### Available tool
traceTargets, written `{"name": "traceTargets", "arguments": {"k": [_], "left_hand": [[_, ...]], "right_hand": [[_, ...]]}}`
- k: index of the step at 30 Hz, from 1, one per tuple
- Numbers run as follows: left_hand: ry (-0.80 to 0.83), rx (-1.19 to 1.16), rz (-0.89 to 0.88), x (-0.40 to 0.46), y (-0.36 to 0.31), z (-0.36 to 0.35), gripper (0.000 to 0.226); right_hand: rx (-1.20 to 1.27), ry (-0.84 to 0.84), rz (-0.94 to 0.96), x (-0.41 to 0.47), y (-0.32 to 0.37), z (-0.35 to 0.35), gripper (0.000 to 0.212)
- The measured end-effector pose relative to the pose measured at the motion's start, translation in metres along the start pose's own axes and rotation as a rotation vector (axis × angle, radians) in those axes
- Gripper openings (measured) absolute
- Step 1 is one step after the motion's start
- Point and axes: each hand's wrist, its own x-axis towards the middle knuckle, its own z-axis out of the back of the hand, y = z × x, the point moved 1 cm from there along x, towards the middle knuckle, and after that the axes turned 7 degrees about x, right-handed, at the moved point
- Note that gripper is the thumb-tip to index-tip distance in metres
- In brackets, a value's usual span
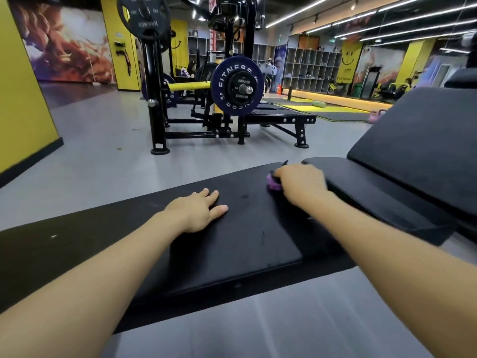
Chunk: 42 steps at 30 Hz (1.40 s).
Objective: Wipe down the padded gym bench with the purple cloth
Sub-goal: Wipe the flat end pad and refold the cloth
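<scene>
The black padded bench [242, 236] runs across the view from lower left to right, with a second seat pad [366, 192] and a raised back pad [423, 140] at the right. My left hand [198, 211] lies flat on the bench pad with its fingers straight. My right hand [300, 183] grips the bunched purple cloth [273, 184] at the far right end of the main pad, close to the gap between the pads. Most of the cloth is hidden under my fingers.
A black weight machine [232, 122] with a purple plate [237, 89] stands on the grey floor beyond the bench. A yellow wall [23, 99] is at the left. Yellow mats, shelving and a pink kettlebell [374, 117] lie at the back right.
</scene>
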Motion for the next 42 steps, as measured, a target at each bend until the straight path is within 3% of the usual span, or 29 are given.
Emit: {"name": "traceTargets", "arguments": {"k": [4, 6, 11, 14, 17, 19, 21, 28, 32, 36, 42], "left_hand": [[-0.002, 0.013, 0.003, -0.001, 0.0, 0.0, 0.064], [-0.004, 0.017, 0.006, -0.002, -0.002, 0.0, 0.064], [0.001, 0.0, 0.011, -0.002, -0.003, 0.0, 0.063], [-0.003, 0.006, 0.007, -0.001, -0.001, 0.0, 0.063], [-0.01, 0.021, 0.004, -0.002, -0.001, 0.0, 0.063], [-0.02, 0.022, 0.003, -0.002, -0.003, 0.0, 0.063], [-0.026, 0.013, 0.001, -0.003, -0.004, 0.0, 0.064], [-0.001, 0.0, -0.003, -0.002, -0.001, 0.0, 0.064], [0.001, 0.008, -0.009, -0.003, 0.0, 0.001, 0.064], [-0.003, 0.011, -0.008, -0.004, -0.001, 0.0, 0.064], [0.012, 0.019, -0.002, -0.002, -0.002, 0.001, 0.063]], "right_hand": [[0.102, 0.045, 0.258, -0.017, 0.052, -0.012, 0.028], [0.116, 0.07, 0.285, -0.014, 0.044, -0.009, 0.038], [-0.006, 0.032, 0.05, 0.011, -0.007, -0.004, 0.025], [-0.007, -0.006, -0.032, 0.016, 0.004, -0.01, 0.012], [0.073, 0.024, 0.131, 0.006, 0.044, -0.013, 0.012], [0.074, 0.038, 0.307, -0.008, 0.062, -0.018, 0.023], [0.087, 0.083, 0.364, -0.008, 0.056, -0.015, 0.035], [-0.045, 0.064, 0.077, 0.029, 0.022, -0.011, 0.019], [0.076, 0.073, 0.185, 0.012, 0.055, -0.016, 0.021], [0.097, 0.113, 0.38, -0.003, 0.04, -0.015, 0.046], [-0.016, 0.081, 0.079, 0.028, -0.015, -0.007, 0.029]]}}
